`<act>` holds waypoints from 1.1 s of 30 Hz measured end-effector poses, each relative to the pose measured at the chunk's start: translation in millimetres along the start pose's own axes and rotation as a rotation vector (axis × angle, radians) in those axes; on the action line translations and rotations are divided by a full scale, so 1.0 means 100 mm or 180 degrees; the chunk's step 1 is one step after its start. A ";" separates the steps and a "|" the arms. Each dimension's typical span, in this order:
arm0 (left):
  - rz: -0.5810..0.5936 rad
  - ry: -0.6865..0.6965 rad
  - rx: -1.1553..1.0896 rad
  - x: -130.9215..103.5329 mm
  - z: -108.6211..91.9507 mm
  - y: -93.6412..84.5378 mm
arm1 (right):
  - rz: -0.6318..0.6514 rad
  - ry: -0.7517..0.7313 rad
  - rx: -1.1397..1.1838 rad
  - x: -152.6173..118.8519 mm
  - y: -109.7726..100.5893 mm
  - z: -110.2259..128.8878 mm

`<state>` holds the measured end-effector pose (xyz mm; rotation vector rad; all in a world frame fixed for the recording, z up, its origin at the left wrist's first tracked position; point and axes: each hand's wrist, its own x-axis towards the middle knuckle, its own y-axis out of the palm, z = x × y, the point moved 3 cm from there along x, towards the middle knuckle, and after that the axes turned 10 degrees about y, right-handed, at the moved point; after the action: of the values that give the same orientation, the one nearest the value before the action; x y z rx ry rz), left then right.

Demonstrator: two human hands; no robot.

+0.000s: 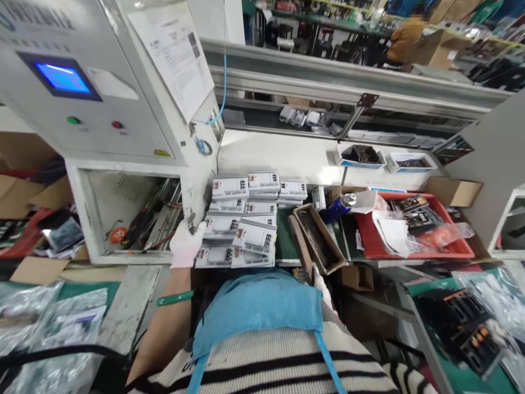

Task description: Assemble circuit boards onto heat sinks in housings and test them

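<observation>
My left hand [186, 243], in a white glove, is at the edge of the machine, left of the stacked grey-white modules [225, 225]. Its fingers are closed around a small dark grey piece, too small to name. My right hand [323, 285], also gloved, is low beside the blue apron, at the near end of a narrow open cardboard box [337, 260] and its brown flap [301, 243]. Most of its fingers are hidden, and whether it grips the flap is unclear. One module [254, 235] lies tilted on top of the front stacks.
The machine [135, 131] with a lit screen rises at left above an open compartment. Right of the modules are a blue bottle [339, 207], a red tray [443, 253] of parts and two small part boxes. A person [402, 41] is far back.
</observation>
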<state>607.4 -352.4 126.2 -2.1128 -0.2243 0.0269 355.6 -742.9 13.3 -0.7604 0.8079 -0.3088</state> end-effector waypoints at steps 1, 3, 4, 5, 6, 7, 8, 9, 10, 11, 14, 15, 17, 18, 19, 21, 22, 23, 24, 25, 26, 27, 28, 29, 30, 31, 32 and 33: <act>0.0007 0.0052 -0.0062 -0.05 0.00 -0.02 | 0.0032 0.0091 -0.0217 -0.01 0.06 0.03; 0.0047 0.0100 -0.0162 -0.16 0.04 -0.08 | 0.0055 0.0271 -0.0552 0.02 0.18 0.12; 0.0077 0.0109 -0.0213 -0.22 0.07 -0.11 | 0.0031 0.0310 -0.0609 0.06 0.24 0.18; 0.0114 0.0114 -0.0262 -0.28 0.11 -0.13 | -0.0015 0.0327 -0.0633 0.10 0.31 0.24; 0.0152 0.0119 -0.0313 -0.36 0.16 -0.15 | -0.0069 0.0338 -0.0664 0.14 0.38 0.30; 0.0195 0.0120 -0.0379 -0.43 0.21 -0.17 | -0.0127 0.0350 -0.0690 0.18 0.45 0.37; 0.0247 0.0106 -0.0455 -0.51 0.27 -0.19 | -0.0182 0.0363 -0.0707 0.22 0.51 0.42; 0.0310 0.0079 -0.0521 -0.60 0.33 -0.21 | -0.0233 0.0375 -0.0717 0.25 0.57 0.48; 0.0376 0.0040 -0.0565 -0.68 0.39 -0.23 | -0.0276 0.0382 -0.0719 0.27 0.61 0.53; 0.0444 -0.0006 -0.0589 -0.77 0.46 -0.26 | -0.0311 0.0376 -0.0713 0.28 0.64 0.58; 0.0657 -0.0046 -0.0665 -1.03 0.68 -0.35 | -0.0492 0.0267 -0.0622 0.27 0.61 0.69; 0.0720 -0.0019 -0.0724 -1.12 0.76 -0.38 | -0.0625 0.0210 -0.0562 0.24 0.56 0.73; 0.0834 0.0017 -0.0863 -1.28 0.93 -0.45 | -0.0966 0.0085 -0.0417 0.17 0.43 0.82; 0.0881 0.0008 -0.0904 -1.35 1.02 -0.48 | -0.1155 -0.0021 -0.0322 0.12 0.36 0.89; 0.0925 -0.0016 -0.0928 -1.42 1.12 -0.51 | -0.1341 -0.0209 -0.0224 0.07 0.30 0.97; 0.1031 -0.0066 -0.0968 -1.55 1.29 -0.55 | -0.1630 -0.0844 -0.0163 -0.06 0.23 1.21; 0.1096 -0.0081 -0.0988 -1.61 1.36 -0.57 | -0.1695 -0.1245 -0.0260 -0.12 0.22 1.35; 0.1174 -0.0083 -0.1015 -1.67 1.42 -0.59 | -0.1690 -0.1636 -0.0461 -0.17 0.23 1.51; 0.1263 -0.0072 -0.1046 -1.71 1.48 -0.60 | -0.1610 -0.1962 -0.0743 -0.21 0.27 1.66; 0.1359 -0.0047 -0.1083 -1.75 1.52 -0.62 | -0.1499 -0.2176 -0.1049 -0.23 0.31 1.80; 0.1455 -0.0012 -0.1122 -1.79 1.55 -0.63 | -0.1384 -0.2306 -0.1331 -0.23 0.36 1.93; 0.1546 0.0031 -0.1162 -1.81 1.58 -0.65 | -0.1272 -0.2375 -0.1576 -0.22 0.40 2.03; 0.1628 0.0080 -0.1204 -1.83 1.59 -0.66 | -0.1162 -0.2408 -0.1791 -0.19 0.44 2.13; 0.1699 0.0132 -0.1245 -1.83 1.60 -0.66 | -0.1051 -0.2425 -0.1980 -0.16 0.47 2.20; 0.1758 0.0184 -0.1287 -1.83 1.61 -0.66 | -0.0947 -0.2437 -0.2141 -0.13 0.49 2.26; 0.1803 0.0231 -0.1327 -1.82 1.61 -0.66 | -0.0854 -0.2446 -0.2273 -0.09 0.51 2.30; 0.1831 0.0268 -0.1363 -1.80 1.60 -0.65 | -0.0792 -0.2450 -0.2369 -0.06 0.52 2.33; 0.1844 0.0294 -0.1394 -1.78 1.60 -0.63 | -0.0761 -0.2447 -0.2432 -0.03 0.52 2.35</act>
<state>405.4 -216.1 83.4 -2.5389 0.4840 0.2406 527.0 -589.2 83.4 -1.5705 0.0682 0.1123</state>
